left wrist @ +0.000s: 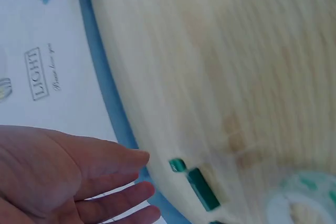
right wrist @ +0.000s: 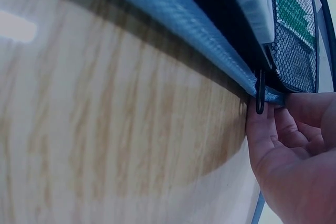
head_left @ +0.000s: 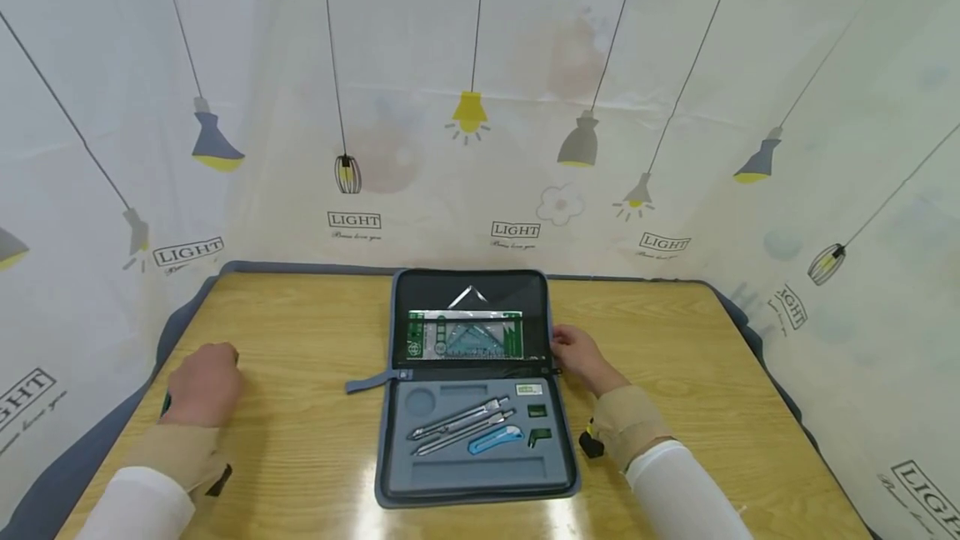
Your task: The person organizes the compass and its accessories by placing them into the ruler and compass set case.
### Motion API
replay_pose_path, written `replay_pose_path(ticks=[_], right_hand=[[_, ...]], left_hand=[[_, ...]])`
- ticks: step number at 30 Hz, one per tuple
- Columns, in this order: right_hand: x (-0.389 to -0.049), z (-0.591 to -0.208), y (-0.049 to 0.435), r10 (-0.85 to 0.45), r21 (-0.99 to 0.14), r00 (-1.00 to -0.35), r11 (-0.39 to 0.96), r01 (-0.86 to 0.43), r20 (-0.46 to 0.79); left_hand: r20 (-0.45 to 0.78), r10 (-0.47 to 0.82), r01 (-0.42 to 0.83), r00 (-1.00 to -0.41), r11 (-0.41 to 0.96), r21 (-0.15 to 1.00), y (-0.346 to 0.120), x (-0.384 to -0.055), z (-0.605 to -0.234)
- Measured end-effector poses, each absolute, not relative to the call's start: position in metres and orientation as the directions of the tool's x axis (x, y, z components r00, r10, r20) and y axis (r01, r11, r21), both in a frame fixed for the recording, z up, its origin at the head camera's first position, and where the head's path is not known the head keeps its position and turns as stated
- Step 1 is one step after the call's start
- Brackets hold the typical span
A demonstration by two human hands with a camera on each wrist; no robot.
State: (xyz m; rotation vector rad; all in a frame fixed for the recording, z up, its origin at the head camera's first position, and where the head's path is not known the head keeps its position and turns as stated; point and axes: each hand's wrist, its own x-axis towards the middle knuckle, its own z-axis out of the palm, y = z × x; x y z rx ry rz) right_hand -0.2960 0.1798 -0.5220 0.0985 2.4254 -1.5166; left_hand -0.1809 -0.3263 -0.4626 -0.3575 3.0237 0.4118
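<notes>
Your right grip point(head_left: 581, 354) is pinched on the edge of the open case point(head_left: 480, 495), beside a black zipper pull point(right wrist: 260, 93). Your left grip point(head_left: 204, 386), loose and holding nothing, sits well apart. The case lies mid-surface point(head_left: 300, 340), blue-grey trimmed; its black lid point(head_left: 517, 294) pockets a green-printed packet point(head_left: 465, 338) behind mesh, and its grey tray point(head_left: 400, 448) carries two slim silver tools point(head_left: 459, 433), a light-blue cutter point(head_left: 495, 439) and small green pieces point(head_left: 537, 411).

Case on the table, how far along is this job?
Done, apparently: silver tools and cutter sit in the case, ruler pack behind its mesh. In hand: the right hand pinches its edge. Left, perhaps: the case is open, and a tape roll lies outside.
</notes>
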Motion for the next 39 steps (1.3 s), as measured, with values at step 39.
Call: replay_pose_path(ticks=[39], right_hand=[[-0.297, -0.524, 0.18, -0.087, -0.866, -0.964, 0.465, 0.185, -0.252]], left_hand=[[0.075, -0.111, -0.085, -0.991, 0.953, 0.289, -0.3, -0.187, -0.472]])
